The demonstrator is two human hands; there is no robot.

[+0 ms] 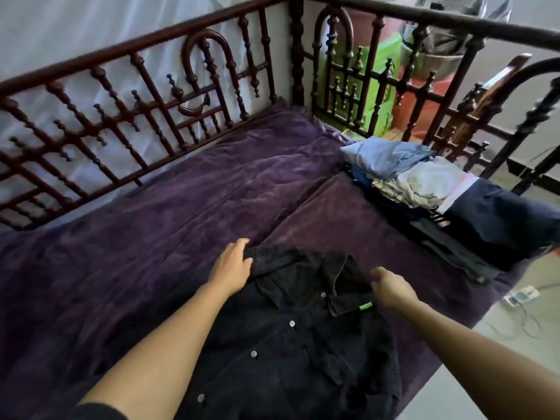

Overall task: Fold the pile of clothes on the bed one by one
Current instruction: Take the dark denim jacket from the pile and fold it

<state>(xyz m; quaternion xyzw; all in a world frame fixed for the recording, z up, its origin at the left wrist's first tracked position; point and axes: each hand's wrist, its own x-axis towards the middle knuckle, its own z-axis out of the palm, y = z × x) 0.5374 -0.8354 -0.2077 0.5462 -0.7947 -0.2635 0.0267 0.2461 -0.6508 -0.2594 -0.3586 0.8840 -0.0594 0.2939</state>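
A black denim jacket [291,334] with metal snap buttons and a small green tag lies front up on the purple bed cover [188,213], near the front edge. My left hand [231,263] grips its left shoulder near the collar. My right hand [392,287] rests at the right shoulder, fingers curled on the cloth beside the collar. A pile of clothes [424,183] sits at the right end of the bed, with light blue, white and dark navy pieces heaped together.
A dark carved wooden railing [145,116] runs along the far side and the right end of the bed. Behind it stand green and red plastic items [385,74]. A power strip with cables [521,297] lies on the tiled floor at the right.
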